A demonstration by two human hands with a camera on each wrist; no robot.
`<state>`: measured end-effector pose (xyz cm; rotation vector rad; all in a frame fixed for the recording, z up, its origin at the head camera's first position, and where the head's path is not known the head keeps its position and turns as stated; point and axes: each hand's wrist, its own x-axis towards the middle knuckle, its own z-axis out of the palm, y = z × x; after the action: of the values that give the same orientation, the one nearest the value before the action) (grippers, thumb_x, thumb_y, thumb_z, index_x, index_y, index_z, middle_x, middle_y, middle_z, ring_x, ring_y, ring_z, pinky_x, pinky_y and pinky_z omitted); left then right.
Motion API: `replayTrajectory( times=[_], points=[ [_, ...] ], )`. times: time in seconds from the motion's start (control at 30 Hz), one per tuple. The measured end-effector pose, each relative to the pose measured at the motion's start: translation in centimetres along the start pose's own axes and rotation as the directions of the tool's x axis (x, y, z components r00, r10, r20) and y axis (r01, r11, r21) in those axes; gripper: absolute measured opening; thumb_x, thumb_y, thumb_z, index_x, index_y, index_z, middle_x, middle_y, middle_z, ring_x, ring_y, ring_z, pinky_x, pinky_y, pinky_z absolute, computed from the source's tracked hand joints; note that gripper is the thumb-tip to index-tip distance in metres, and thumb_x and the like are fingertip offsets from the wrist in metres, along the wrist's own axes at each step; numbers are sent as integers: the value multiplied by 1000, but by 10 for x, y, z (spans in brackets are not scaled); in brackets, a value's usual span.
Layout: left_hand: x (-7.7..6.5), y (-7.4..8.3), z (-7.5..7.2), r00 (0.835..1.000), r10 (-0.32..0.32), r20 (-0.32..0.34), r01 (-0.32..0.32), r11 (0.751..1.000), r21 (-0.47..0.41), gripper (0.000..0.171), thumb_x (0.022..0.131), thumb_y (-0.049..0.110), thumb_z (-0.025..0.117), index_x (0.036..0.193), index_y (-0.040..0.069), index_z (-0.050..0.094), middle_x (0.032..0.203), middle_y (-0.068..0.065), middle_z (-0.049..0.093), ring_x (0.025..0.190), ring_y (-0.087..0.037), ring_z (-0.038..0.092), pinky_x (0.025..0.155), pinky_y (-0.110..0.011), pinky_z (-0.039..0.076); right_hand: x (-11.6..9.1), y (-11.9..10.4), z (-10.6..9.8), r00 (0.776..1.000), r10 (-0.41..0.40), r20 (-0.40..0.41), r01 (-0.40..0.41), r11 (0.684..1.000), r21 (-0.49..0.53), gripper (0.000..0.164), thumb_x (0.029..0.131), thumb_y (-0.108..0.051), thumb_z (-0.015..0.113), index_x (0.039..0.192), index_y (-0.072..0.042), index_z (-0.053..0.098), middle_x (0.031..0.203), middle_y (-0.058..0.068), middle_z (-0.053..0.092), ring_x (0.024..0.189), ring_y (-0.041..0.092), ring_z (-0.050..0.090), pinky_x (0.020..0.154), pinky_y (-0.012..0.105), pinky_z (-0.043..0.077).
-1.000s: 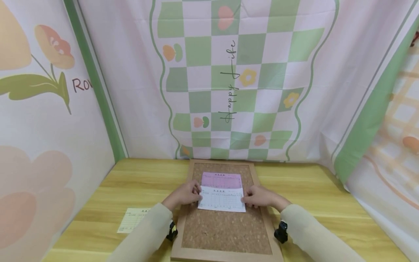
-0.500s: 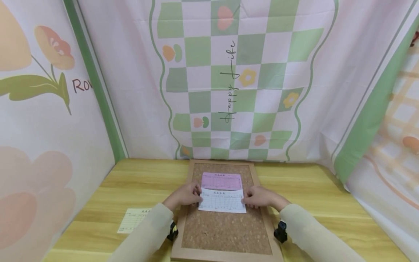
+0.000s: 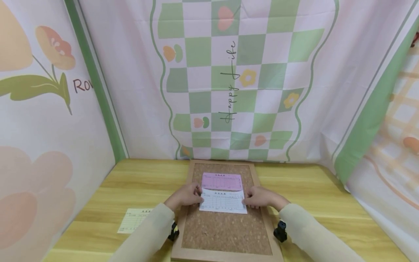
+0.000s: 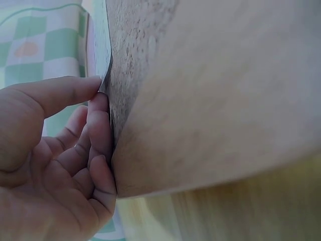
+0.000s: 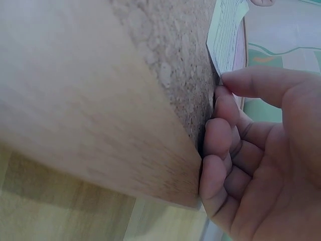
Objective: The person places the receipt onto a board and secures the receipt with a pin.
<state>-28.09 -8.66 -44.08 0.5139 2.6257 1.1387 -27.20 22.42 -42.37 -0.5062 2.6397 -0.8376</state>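
Observation:
A white printed form point(image 3: 223, 202) lies over the cork board point(image 3: 226, 233), its top edge sagging slightly in the middle. My left hand point(image 3: 186, 195) pinches its left edge between thumb and forefinger; in the left wrist view, that hand's point(image 4: 65, 150) other fingers curl against the board. Its right edge is pinched by my right hand point(image 3: 262, 197), whose thumb and forefinger meet on the paper's side in the right wrist view. Just beyond the white sheet is a pink printed form point(image 3: 222, 181) on the cork, its lower part partly covered by the white one.
The board has a wooden frame point(image 3: 226, 254) and lies on a wood-grain table point(image 3: 314, 203). A pale yellow form point(image 3: 132, 220) rests on the table at left, partly hidden by the left sleeve point(image 3: 144, 233). A patterned curtain point(image 3: 255, 98) hangs behind the table.
The white form has shifted slightly toward me and to the right, both hands still pinching its edges. A thin strip of cork now shows between it and the pink form.

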Motion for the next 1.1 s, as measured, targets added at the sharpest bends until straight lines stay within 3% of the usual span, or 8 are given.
replayTrajectory(
  times=[0.43,0.73,0.93,1.1],
  points=[
    [-1,0,1,1000,-11,1,11,1000,-29,23,89,9,74,101,4,56,83,-5,59,65,-15,54,59,-29,45,1,0,1,998,58,-12,-58,998,-7,26,93,-18,69,70,-9,60,62,0,57,53,12,47,49,25,38],
    [-3,-2,-8,998,12,54,-6,993,-115,31,87,8,75,111,1,57,89,-7,62,72,-18,59,65,-31,47,0,-2,1,998,65,-17,-65,998,-9,29,93,-17,70,68,-9,57,61,0,56,52,12,46,49,25,37],
    [-5,-3,-16,994,85,76,-81,996,-48,43,83,10,79,119,-1,57,101,-8,61,93,-21,58,80,-37,50,0,-3,2,997,72,-20,-72,997,-9,29,93,-16,69,68,-9,57,61,0,56,52,12,46,49,24,37],
    [-6,-3,-19,991,95,91,-96,995,6,53,82,15,83,125,-1,58,110,-10,61,102,-25,57,92,-45,49,0,-3,2,997,73,-22,-74,997,-9,28,93,-16,69,69,-9,57,61,1,56,52,12,46,49,25,37]
  ],
)
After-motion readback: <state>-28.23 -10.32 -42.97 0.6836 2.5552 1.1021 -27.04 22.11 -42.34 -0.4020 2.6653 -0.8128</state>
